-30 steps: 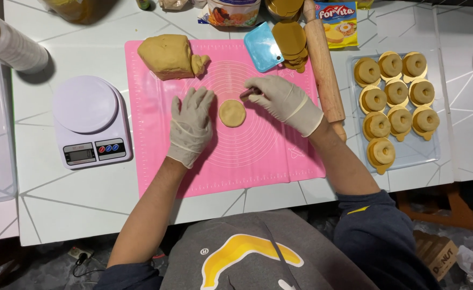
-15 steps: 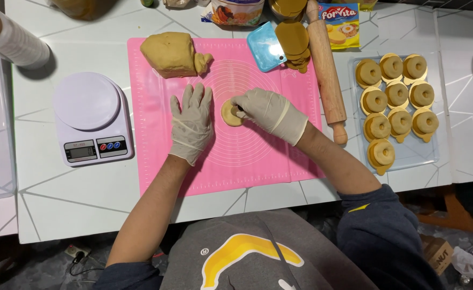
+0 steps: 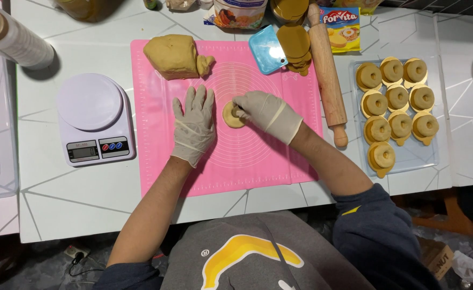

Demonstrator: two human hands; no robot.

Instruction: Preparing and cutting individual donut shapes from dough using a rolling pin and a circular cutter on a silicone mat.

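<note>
The dough disc (image 3: 232, 114) lies flat near the middle of the pink mat (image 3: 156, 161), between my two gloved hands. My right hand (image 3: 268, 113) has its fingers curled, tips pressing into the disc's middle, gripping nothing. My left hand (image 3: 193, 126) lies spread flat on the mat just beside it, empty. I judge the disc soft, light and easily dented; it is best lifted from under its edge.
</note>
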